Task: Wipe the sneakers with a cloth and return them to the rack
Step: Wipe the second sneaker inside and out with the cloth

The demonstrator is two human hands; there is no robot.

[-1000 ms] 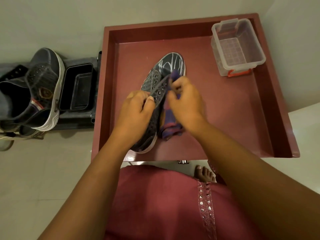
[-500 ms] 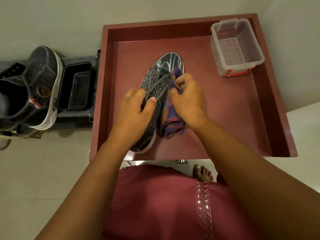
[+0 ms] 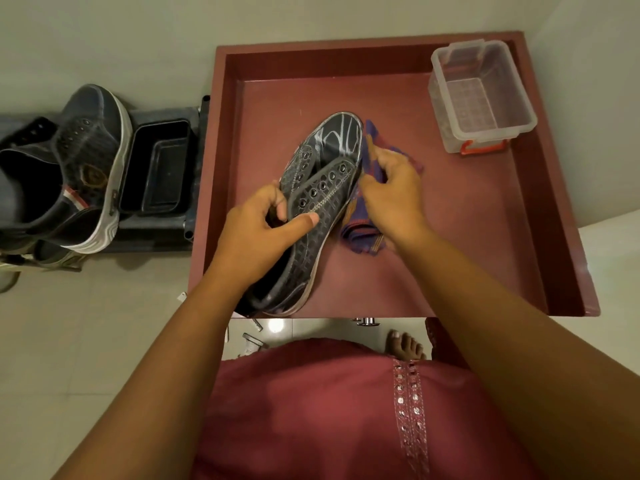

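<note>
My left hand (image 3: 258, 233) clamps the dark sneaker (image 3: 311, 206) over the red tray (image 3: 485, 237), thumb across its eyelets. My right hand (image 3: 391, 192) presses the purple cloth (image 3: 362, 230) against its side; I should sweep toe to heel, firmly.

A dark red tray-like top (image 3: 485, 237) with raised walls carried the things. A clear plastic box (image 3: 481, 95) with an orange latch stood in its far right corner. A grey sneaker (image 3: 322, 188) lay near the middle, its heel at the near edge and its toe pointing to the far edge. A purple cloth (image 3: 363, 230) lay just beside the sneaker's right side.
</note>
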